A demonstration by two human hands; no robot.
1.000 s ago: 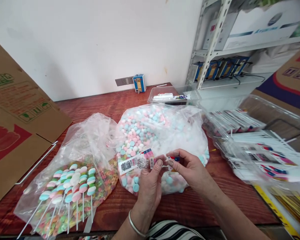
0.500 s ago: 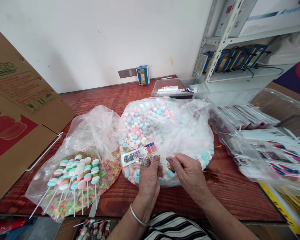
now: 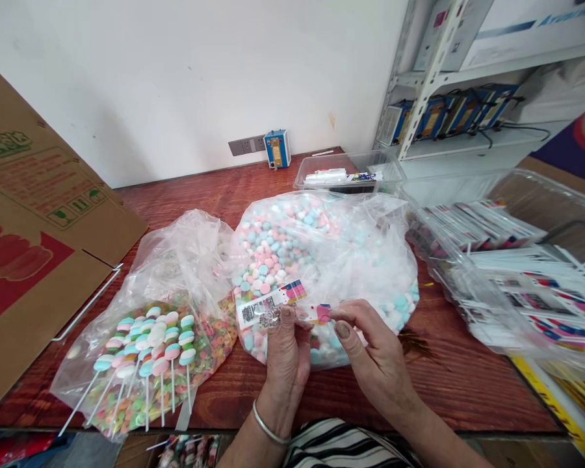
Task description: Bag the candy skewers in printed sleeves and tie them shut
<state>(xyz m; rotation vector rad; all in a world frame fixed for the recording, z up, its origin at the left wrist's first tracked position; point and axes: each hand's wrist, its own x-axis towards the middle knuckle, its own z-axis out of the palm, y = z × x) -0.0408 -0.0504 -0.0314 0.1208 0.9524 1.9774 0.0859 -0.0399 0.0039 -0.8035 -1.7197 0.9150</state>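
Note:
My left hand point(image 3: 288, 354) is closed in a pinch on a small printed plastic wrapper point(image 3: 260, 311), which has black print on a white strip and a pink, yellow and blue end. My right hand point(image 3: 381, 354) is at the wrapper's right end, index fingertip near its coloured part and thumb a little apart. Both hands are over the near side of a large clear bag of pastel candies point(image 3: 268, 250) in pink, blue and white. To the left, several candy skewers point(image 3: 149, 338) on white sticks lie on a bag of ring-shaped gummies point(image 3: 214, 338).
Cardboard boxes point(image 3: 49, 221) stand at the left. On the right, a clear plastic bin point(image 3: 436, 260) holds several printed wrappers and white sticks. A clear tray point(image 3: 394, 172) and a small blue device point(image 3: 277, 149) are at the back. Gold twist ties point(image 3: 412, 341) lie near my right hand.
My right thumb has come away from the index finger, and more of the wrapper's coloured end now shows between my hands. My left hand keeps its pinch. The view has shifted slightly.

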